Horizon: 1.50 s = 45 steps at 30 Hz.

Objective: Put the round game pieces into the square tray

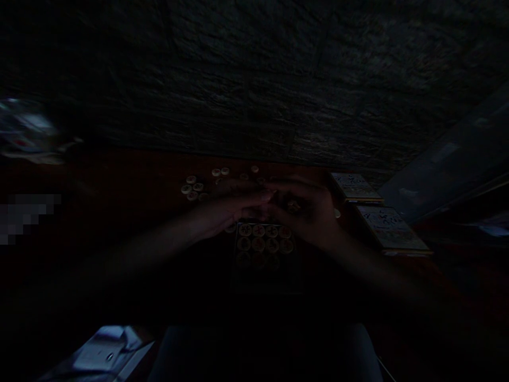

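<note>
Just beyond the far rim of the tray [266, 281], left hand [238, 206] and right hand [308, 207] come together, fingertips very close. Fingers of both bent, left flatter, right more arched. Light very poor: cannot tell whether the fingertips touch or whether either hand grips a piece. Pale shape [293, 205] shows beneath the right hand; identity unclear.

Tray, near side of the hands: round pieces [259, 230] in rows, four in the far row, four in the next, three faintly visible in the third. Near end of tray lost in shadow.

One loose piece [230, 228] just beside the tray's far left corner. Cluster [198, 187] to the left, past the left wrist; pair [220, 172] farther back; single piece [255, 169] near the table's far edge, where the wall [238, 95] rises.

Right side tighter: another piece [338, 213] sits between right hand and two flat boxes [392, 228], the farther box close to a grey panel [433, 159]. Widest stretch of table [131, 178] runs left of the cluster. Near edge of table too dark to trace; knees [178, 353] below.
</note>
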{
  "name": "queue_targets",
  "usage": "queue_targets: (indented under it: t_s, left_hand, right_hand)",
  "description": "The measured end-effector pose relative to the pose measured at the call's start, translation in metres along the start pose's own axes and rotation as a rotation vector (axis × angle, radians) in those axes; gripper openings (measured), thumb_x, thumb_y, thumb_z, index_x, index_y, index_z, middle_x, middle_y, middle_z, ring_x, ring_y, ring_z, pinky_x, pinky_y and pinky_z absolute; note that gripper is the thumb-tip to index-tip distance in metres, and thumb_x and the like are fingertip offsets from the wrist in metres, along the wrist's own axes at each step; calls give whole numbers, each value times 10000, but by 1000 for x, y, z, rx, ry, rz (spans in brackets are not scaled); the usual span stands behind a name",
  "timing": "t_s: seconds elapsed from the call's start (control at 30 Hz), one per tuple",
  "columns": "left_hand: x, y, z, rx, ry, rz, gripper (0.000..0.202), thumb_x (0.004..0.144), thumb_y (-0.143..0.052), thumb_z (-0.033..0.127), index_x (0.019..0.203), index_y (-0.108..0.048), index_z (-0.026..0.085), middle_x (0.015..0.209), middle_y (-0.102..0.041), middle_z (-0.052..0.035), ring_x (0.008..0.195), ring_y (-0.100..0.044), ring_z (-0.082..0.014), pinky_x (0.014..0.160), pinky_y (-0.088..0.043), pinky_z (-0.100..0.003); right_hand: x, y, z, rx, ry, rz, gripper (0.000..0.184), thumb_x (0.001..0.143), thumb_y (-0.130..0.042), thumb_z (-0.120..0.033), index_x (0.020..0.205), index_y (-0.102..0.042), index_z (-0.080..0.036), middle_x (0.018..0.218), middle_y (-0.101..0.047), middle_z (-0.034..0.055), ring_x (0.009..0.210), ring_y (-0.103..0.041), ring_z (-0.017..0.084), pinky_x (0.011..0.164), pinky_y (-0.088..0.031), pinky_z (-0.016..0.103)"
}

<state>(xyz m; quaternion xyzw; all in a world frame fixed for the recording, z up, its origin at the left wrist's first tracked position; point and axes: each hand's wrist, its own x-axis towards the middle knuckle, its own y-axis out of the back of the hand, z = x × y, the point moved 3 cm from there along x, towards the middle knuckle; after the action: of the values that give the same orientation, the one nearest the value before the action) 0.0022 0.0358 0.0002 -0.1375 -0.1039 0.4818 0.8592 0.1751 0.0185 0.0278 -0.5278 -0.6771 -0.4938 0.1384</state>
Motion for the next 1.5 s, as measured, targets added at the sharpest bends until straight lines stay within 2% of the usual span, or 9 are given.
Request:
queue_targets:
  t_s: [0.27,0.43,0.53,0.7,0.87,1.0,1.13,1.3,1.5]
  left_hand:
    - [1,2,-3,-1,5,-14,218,820,-827,336,942,-800,157,949,-786,-85,823,-733,-170,723,-594,-264]
    - [1,0,0,11,9,10,204,789,-847,280,937,-803,146,938,-785,-76,792,-728,-156,720,-589,-256]
    - [1,1,0,8,6,13,219,788,-848,302,928,-797,141,958,-787,-88,824,-735,-172,723,-592,-264]
    - [1,2,-2,3,14,-6,228,814,-832,323,966,-797,156,993,-790,-92,862,-740,-181,744,-592,-274]
    - [1,1,0,-7,7,0,212,795,-850,281,960,-806,156,1003,-790,-86,862,-733,-165,747,-584,-253]
    - [2,3,-3,-5,20,-23,230,814,-837,320,970,-795,156,975,-784,-81,847,-728,-167,756,-584,-270]
    - [2,4,-3,2,10,-27,209,823,-828,313,967,-793,165,1012,-783,-79,869,-726,-169,760,-575,-272]
    - [2,3,-2,-7,4,-20,200,803,-843,285,954,-800,160,958,-783,-67,837,-720,-156,758,-574,-265]
    - [3,5,-6,-4,36,-32,233,849,-804,351,987,-788,164,960,-783,-79,833,-725,-168,767,-580,-287]
  right_hand:
    - [-1,1,0,-35,45,4,324,856,-808,-253,1175,-760,-271,1071,-762,46,894,-708,186,788,-585,327]
    - [-1,1,3,5,-3,-5,290,866,-800,-289,1152,-769,-258,1029,-758,48,811,-698,168,726,-579,303]
    - [0,1,2,-12,-2,-2,280,869,-796,-305,1143,-771,-255,1035,-763,55,840,-705,184,739,-582,316]
    - [1,2,-1,-26,35,-7,298,869,-793,-250,1165,-759,-254,1086,-762,58,921,-711,194,798,-582,328]
    - [0,1,3,-11,-10,-16,309,867,-796,-284,1172,-757,-256,1062,-759,54,875,-712,187,776,-585,324]
    - [0,2,1,-32,11,4,292,867,-797,-299,1155,-764,-258,1062,-761,57,845,-703,183,741,-579,316]
    - [1,2,0,-42,18,-2,311,865,-797,-279,1172,-758,-265,1084,-761,58,869,-704,189,749,-577,321]
    - [0,3,2,-12,2,2,304,866,-799,-272,1168,-761,-257,1058,-764,53,864,-709,184,762,-576,319]
    - [1,2,1,-29,18,0,301,866,-793,-262,1165,-761,-261,1068,-761,55,857,-705,183,752,-578,321]
